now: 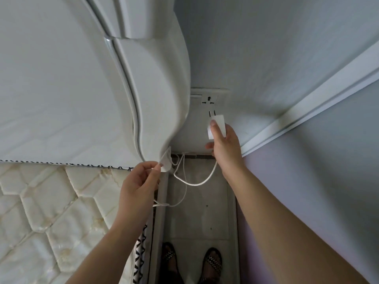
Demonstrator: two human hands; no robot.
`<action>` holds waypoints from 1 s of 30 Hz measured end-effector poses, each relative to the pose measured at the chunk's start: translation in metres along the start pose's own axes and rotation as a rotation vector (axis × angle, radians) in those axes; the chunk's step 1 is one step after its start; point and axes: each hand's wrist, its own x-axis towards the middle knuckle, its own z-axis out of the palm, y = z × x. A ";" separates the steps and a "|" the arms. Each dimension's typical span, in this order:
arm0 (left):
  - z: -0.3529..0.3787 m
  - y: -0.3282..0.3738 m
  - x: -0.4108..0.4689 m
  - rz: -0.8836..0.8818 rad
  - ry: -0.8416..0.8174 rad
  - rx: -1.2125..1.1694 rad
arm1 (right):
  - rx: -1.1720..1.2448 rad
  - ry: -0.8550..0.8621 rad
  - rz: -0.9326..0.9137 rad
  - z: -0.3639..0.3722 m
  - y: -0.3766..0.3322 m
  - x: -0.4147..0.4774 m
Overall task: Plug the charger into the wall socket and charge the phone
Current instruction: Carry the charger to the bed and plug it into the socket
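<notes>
My right hand (224,144) grips a white charger (217,125) with its two dark prongs pointing up at the wall socket (209,100), a short gap below it. A white cable (196,182) loops down from the charger across the gap toward my left hand (139,184). My left hand pinches a piece of white fabric or plastic at the headboard's lower corner, and the cable's thin end hangs by its wrist. No phone is visible.
A white padded headboard (143,78) curves close to the socket's left side. A quilted mattress (51,212) lies at the left. A white trunking strip (297,111) runs along the wall at right. My sandalled feet (190,263) stand on the narrow floor strip.
</notes>
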 end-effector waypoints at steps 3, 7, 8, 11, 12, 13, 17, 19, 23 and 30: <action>0.001 0.002 0.007 -0.001 -0.024 -0.020 | 0.002 0.003 0.021 0.010 -0.005 0.016; -0.003 0.003 0.012 0.008 -0.050 -0.031 | 0.002 0.009 -0.004 0.018 0.001 0.019; -0.004 0.004 0.012 0.011 -0.059 -0.037 | 0.005 0.018 0.000 0.019 0.002 0.018; -0.006 0.005 0.013 0.021 -0.080 -0.044 | 0.029 0.045 0.020 0.021 0.004 0.019; -0.006 0.005 0.012 0.025 -0.083 -0.043 | 0.045 0.056 0.018 0.021 0.004 0.018; -0.007 0.006 0.012 0.031 -0.088 -0.039 | 0.065 0.069 0.013 0.022 0.004 0.017; -0.006 0.006 0.007 0.049 -0.109 -0.033 | 0.097 0.100 0.007 0.024 -0.002 0.015; -0.006 0.005 0.004 0.065 -0.122 -0.022 | 0.061 0.088 -0.010 0.023 -0.004 0.017; -0.007 0.005 0.005 0.065 -0.091 -0.045 | 0.048 0.041 -0.002 0.021 -0.007 0.019; -0.007 0.004 0.010 0.052 -0.089 -0.073 | 0.052 0.074 -0.026 0.031 -0.005 0.022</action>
